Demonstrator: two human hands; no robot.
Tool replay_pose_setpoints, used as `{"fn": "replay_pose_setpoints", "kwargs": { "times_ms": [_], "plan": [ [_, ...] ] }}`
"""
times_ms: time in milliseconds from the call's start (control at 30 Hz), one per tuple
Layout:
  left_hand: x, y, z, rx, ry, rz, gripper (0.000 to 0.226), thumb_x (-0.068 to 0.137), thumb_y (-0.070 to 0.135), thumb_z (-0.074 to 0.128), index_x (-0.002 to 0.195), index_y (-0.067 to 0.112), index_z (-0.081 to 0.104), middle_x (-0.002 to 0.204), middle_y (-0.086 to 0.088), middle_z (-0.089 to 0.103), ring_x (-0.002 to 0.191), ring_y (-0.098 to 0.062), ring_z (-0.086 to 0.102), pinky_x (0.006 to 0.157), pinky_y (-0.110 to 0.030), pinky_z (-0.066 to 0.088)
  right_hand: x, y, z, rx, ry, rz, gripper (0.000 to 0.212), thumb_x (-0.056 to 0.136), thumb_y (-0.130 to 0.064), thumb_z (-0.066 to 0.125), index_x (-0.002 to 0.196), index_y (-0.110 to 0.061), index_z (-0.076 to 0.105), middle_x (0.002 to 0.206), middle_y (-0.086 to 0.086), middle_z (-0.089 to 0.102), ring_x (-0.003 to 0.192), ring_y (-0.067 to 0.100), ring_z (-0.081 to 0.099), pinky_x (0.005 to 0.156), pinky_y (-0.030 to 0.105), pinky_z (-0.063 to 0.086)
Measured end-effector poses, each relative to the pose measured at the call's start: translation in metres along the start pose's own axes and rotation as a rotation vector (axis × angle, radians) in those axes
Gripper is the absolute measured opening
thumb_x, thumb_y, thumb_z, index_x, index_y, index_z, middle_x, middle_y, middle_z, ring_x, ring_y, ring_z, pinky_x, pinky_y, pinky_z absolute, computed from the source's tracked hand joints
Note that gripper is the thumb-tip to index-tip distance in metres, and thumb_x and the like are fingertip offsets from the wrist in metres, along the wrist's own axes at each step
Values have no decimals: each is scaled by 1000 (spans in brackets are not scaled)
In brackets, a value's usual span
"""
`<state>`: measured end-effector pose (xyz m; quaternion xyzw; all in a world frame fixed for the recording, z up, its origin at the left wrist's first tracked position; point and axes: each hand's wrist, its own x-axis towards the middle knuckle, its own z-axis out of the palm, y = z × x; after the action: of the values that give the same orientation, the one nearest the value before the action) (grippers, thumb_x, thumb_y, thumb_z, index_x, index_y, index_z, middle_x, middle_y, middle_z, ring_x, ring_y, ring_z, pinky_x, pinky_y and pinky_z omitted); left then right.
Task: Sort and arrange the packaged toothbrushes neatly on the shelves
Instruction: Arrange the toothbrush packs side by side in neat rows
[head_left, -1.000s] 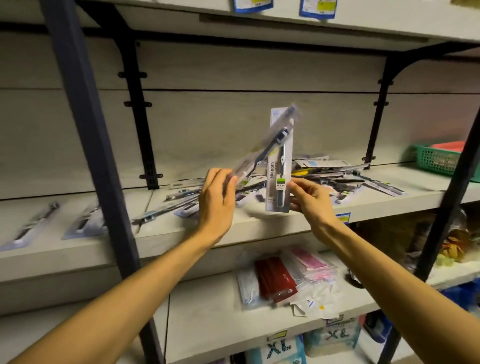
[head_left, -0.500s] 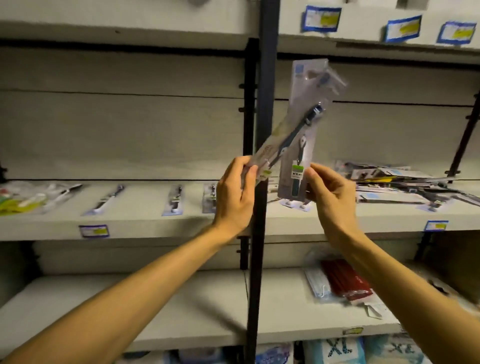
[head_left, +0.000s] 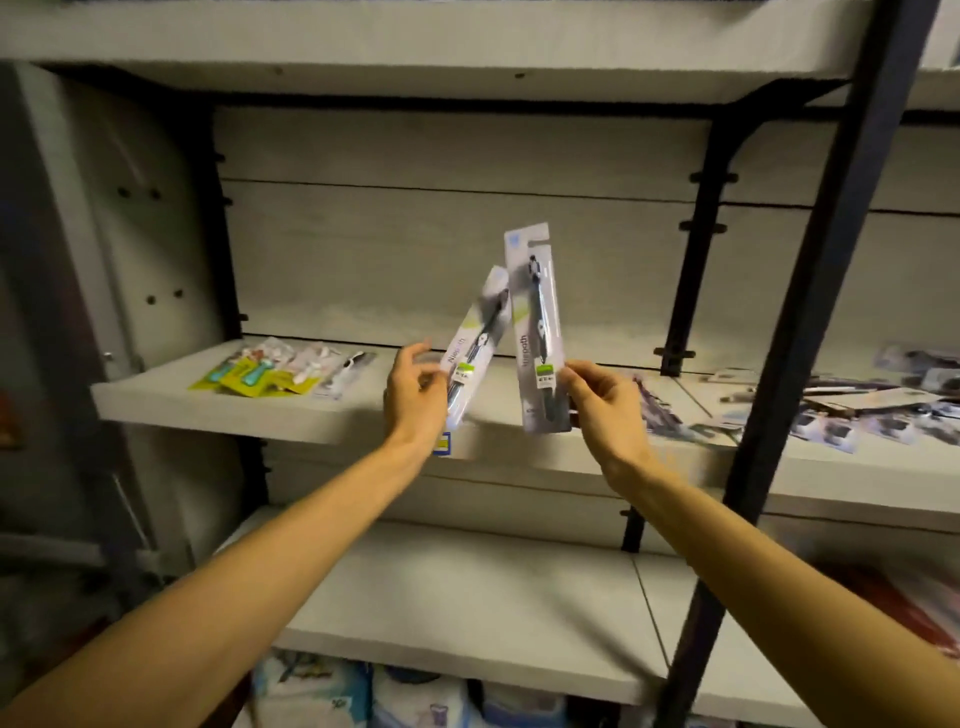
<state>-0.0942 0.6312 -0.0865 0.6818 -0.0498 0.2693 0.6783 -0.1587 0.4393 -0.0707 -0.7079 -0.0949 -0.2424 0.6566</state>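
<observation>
I hold two packaged toothbrushes up in front of the middle shelf (head_left: 218, 410). My left hand (head_left: 415, 397) pinches the lower end of a tilted pack (head_left: 475, 340) that leans to the right. My right hand (head_left: 605, 402) pinches the bottom of a taller upright pack (head_left: 535, 327) with a dark brush on a pale card. The two packs touch near their tops. A loose heap of more toothbrush packs (head_left: 852, 405) lies on the shelf to the right.
Yellow-green and white packets (head_left: 270, 369) lie at the shelf's left end. A black upright post (head_left: 810, 332) crosses the right side in front of the shelves. The lower shelf (head_left: 467, 597) shows a bare white board. Wrapped rolls (head_left: 363, 696) sit at the bottom.
The view has swung left along the shelves, so the post now stands on the right. Both packs came down and leftward with my hands, still held.
</observation>
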Motion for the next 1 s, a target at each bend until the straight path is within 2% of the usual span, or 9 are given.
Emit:
{"fn": "replay_pose_setpoints", "kwargs": {
  "times_ms": [167, 300, 433, 500, 600, 767, 867, 933, 1000],
  "plan": [
    [49, -27, -21, 179, -106, -34, 42, 94, -1, 55, 134, 13, 56, 118, -9, 69, 99, -23, 65, 84, -38, 57, 39, 37, 56, -75, -25, 84, 22, 100, -10, 52, 103, -5, 74, 94, 9, 74, 79, 17, 64, 65, 29, 54],
    [74, -38, -37, 459, -142, 39, 40, 92, 5, 55, 129, 19, 64, 121, -4, 71, 99, -25, 71, 81, -45, 60, 75, 60, 81, -199, 5, 111, 20, 99, -14, 53, 107, -9, 71, 95, 6, 74, 87, 23, 68, 76, 35, 58],
    [93, -56, -54, 663, -254, 101, 36, 94, 22, 64, 130, 21, 66, 122, 1, 72, 109, -18, 69, 95, -36, 55, 88, 81, 94, -642, -86, 53, 40, 96, -29, 57, 134, -15, 56, 108, 6, 74, 99, 24, 69, 89, 40, 55],
    [90, -68, -58, 732, -274, 122, 29, 95, 31, 64, 123, 26, 70, 116, 9, 74, 107, -13, 68, 91, -28, 54, 89, 87, 99, -762, -144, -5, 39, 97, -37, 55, 130, -19, 60, 112, 6, 73, 103, 26, 67, 89, 42, 56],
    [83, -79, -58, 884, -184, 246, 33, 91, 52, 56, 119, 39, 67, 106, 23, 73, 98, -7, 68, 78, -25, 53, 92, 92, 101, -867, -231, -70, 36, 97, -48, 48, 108, -24, 73, 98, 5, 75, 92, 25, 67, 81, 39, 57],
    [88, -78, -56, 932, -291, 256, 39, 93, 60, 46, 123, 40, 59, 115, 24, 70, 105, -9, 68, 74, -26, 47, 96, 91, 103, -896, -327, -21, 35, 100, -42, 44, 114, -24, 70, 103, 5, 74, 88, 22, 68, 85, 38, 57],
    [89, -70, -59, 940, -461, 167, 48, 99, 56, 44, 143, 36, 46, 142, 7, 59, 128, -23, 55, 94, -35, 46, 91, 81, 99, -863, -319, -29, 34, 101, -35, 44, 126, -21, 63, 119, 12, 69, 106, 29, 64, 93, 40, 53],
    [84, -57, -61, 959, -528, 149, 59, 101, 56, 40, 154, 31, 31, 157, 0, 41, 142, -26, 40, 114, -41, 34, 84, 71, 92, -863, -288, -59, 42, 101, -33, 46, 139, -16, 53, 135, 14, 60, 125, 31, 53, 103, 42, 46],
    [77, -40, -60, 1017, -566, 250, 64, 102, 56, 36, 157, 25, 25, 164, 0, 27, 149, -22, 28, 122, -44, 21, 74, 59, 77, -926, -258, -137, 45, 102, -33, 46, 142, -14, 49, 140, 11, 55, 133, 28, 45, 107, 40, 40]
  ]
}}
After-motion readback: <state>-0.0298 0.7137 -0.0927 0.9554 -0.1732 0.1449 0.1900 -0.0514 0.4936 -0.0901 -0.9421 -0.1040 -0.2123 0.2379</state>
